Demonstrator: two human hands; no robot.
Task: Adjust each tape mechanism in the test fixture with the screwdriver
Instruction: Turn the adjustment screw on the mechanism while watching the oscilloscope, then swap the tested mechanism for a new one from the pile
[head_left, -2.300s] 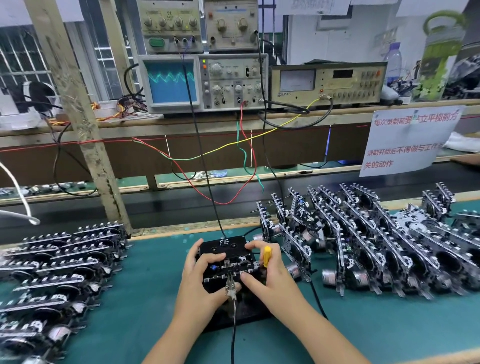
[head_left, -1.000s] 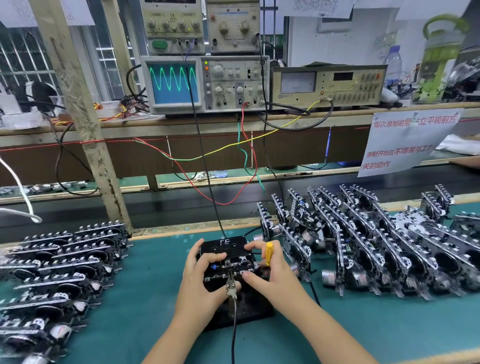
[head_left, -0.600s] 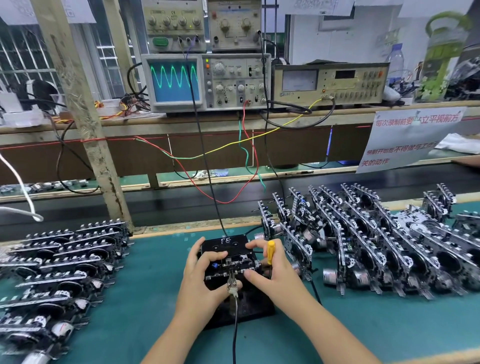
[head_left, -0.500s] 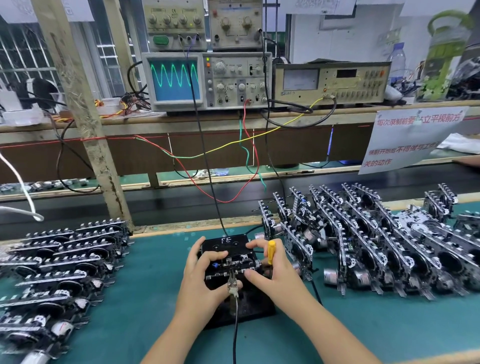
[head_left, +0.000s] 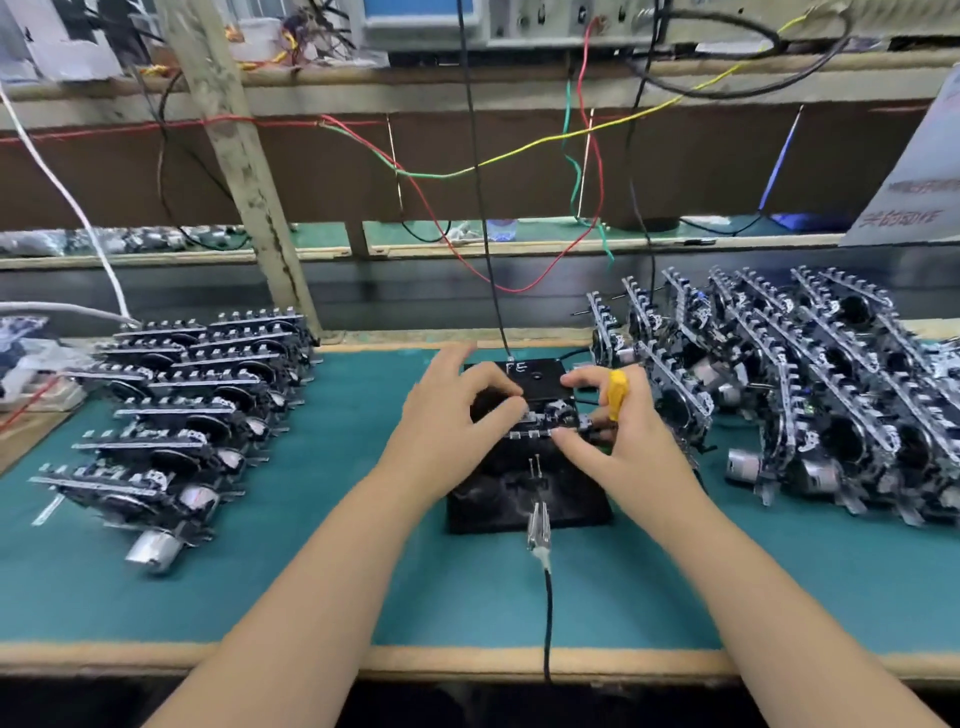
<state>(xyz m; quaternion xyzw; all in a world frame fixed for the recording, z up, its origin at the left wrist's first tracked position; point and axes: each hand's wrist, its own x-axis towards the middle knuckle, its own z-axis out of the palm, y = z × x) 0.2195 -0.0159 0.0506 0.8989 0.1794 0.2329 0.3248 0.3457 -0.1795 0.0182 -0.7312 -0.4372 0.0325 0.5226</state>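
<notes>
The black test fixture (head_left: 514, 506), marked "FE", sits mid-mat with a tape mechanism (head_left: 545, 420) on its rear half. My left hand (head_left: 447, 426) grips the mechanism's left end with curled fingers and thumb. My right hand (head_left: 631, 452) holds the yellow-handled screwdriver (head_left: 617, 392) in its curled fingers, while its thumb and forefinger pinch the mechanism's right front edge. A metal clip (head_left: 538, 521) on a black lead lies off the mechanism at the fixture's front edge. Two thin pins (head_left: 535, 464) stand bare on the fixture.
Flat stacks of tape mechanisms (head_left: 176, 415) fill the mat's left side, and upright rows of mechanisms (head_left: 810, 395) crowd the right, close to my right hand. Red, green, yellow and black wires (head_left: 483, 208) hang from the shelf behind. The green mat (head_left: 332, 587) ends at a wooden front edge.
The view has tilted down. The metal clip has come off the mechanism and lies at the fixture's front. Both hands have shifted to the mechanism's ends.
</notes>
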